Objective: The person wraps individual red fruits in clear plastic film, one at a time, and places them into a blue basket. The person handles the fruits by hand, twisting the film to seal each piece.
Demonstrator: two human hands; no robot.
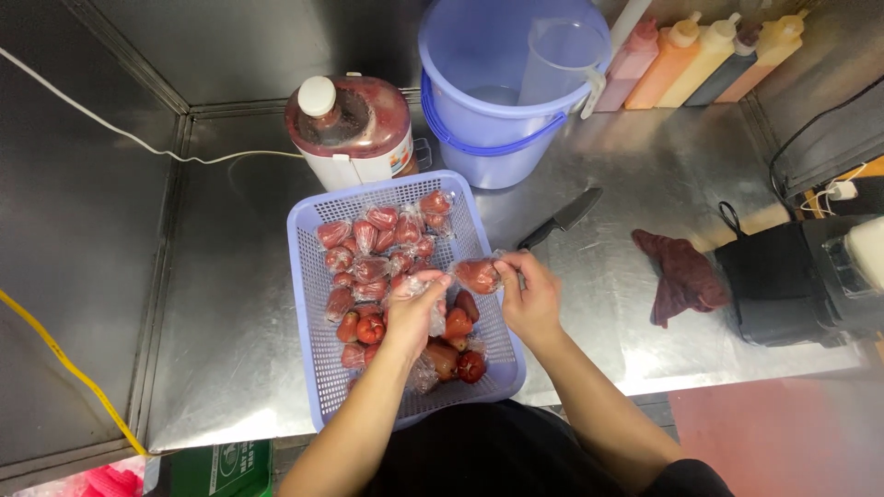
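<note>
Pinching one plastic-wrapped red fruit (478,274) between both hands, left hand (416,308) and right hand (531,296), I faced five squeeze bottles (709,60) far right.

You are working at a brushed stainless-steel counter (230,350) set into a corner, with matching steel wall panels (239,46) rising behind it and a steel side panel (64,276) at your left. Overhead light throws bright glare patches on the counter surface near its front edge. At lower right you can see a reddish floor (783,433). A green crate (221,469) sits below the counter edge at lower left
</note>
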